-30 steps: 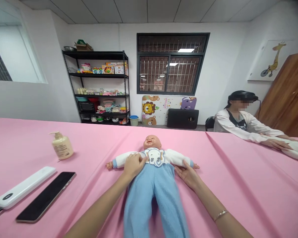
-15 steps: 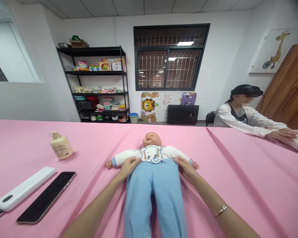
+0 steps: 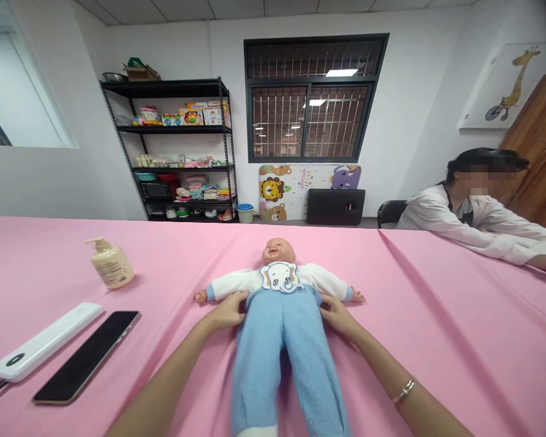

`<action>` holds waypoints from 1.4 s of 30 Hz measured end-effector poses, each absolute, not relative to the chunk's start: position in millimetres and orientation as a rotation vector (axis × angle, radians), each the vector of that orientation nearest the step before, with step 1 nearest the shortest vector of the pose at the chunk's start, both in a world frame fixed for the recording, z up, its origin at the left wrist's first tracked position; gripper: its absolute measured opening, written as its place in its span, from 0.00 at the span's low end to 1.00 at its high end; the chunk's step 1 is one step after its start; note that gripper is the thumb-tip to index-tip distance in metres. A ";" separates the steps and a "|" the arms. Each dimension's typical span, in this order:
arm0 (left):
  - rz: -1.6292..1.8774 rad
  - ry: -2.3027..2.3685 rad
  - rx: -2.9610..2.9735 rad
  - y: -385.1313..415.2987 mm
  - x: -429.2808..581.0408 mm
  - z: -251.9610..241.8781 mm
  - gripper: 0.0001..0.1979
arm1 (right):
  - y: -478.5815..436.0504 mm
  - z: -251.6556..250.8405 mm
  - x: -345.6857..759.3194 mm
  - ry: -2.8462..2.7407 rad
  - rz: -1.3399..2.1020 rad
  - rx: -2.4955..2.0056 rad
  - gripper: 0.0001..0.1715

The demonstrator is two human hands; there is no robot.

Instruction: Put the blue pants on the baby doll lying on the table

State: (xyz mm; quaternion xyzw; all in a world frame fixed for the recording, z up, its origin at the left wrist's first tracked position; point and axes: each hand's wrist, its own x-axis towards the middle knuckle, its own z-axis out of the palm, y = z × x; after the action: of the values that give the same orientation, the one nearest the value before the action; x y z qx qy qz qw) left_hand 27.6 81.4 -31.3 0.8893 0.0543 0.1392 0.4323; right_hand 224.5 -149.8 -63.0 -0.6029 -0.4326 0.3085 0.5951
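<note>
A baby doll (image 3: 279, 250) lies on its back on the pink tablecloth (image 3: 428, 328), head away from me. It wears a white top with an elephant patch and light blue trousers (image 3: 282, 352). My left hand (image 3: 227, 311) grips the trousers' waist on the doll's left side in view, fingers curled. On the other side, my right hand (image 3: 339, 315) holds the waist, also with fingers closed on the cloth. A bracelet sits on my right wrist.
A cream pump bottle (image 3: 110, 264) stands at the left. A white power bank (image 3: 45, 341) and a black phone (image 3: 86, 357) lie near the left front edge. Another person (image 3: 477, 212) sits at the right. Black shelves (image 3: 182, 149) stand against the far wall.
Both hands slid down from the doll's chest and arm to the trousers' waist and closed on it. The view shifted slightly; the person at the right moved further right.
</note>
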 end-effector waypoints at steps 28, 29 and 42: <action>0.950 0.496 1.967 100.4 50.4 -73.9 0.11 | -160.9 -39.3 57.9 -2.090 -0.409 -1.614 0.16; 0.939 0.490 1.971 99.3 50.4 -73.0 0.11 | -159.7 -42.2 52.6 -2.149 -0.480 -1.590 0.15; 1.035 0.546 1.965 89.6 50.0 -56.3 0.10 | -144.8 -49.8 180.4 -1.022 -0.123 -1.817 0.09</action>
State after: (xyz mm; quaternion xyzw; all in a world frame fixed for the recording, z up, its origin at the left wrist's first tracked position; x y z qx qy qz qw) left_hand 50.0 89.6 -56.3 0.7819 0.2174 0.4119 0.4145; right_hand 180.4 -144.8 -49.8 -0.7523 -0.4231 -0.0507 0.5025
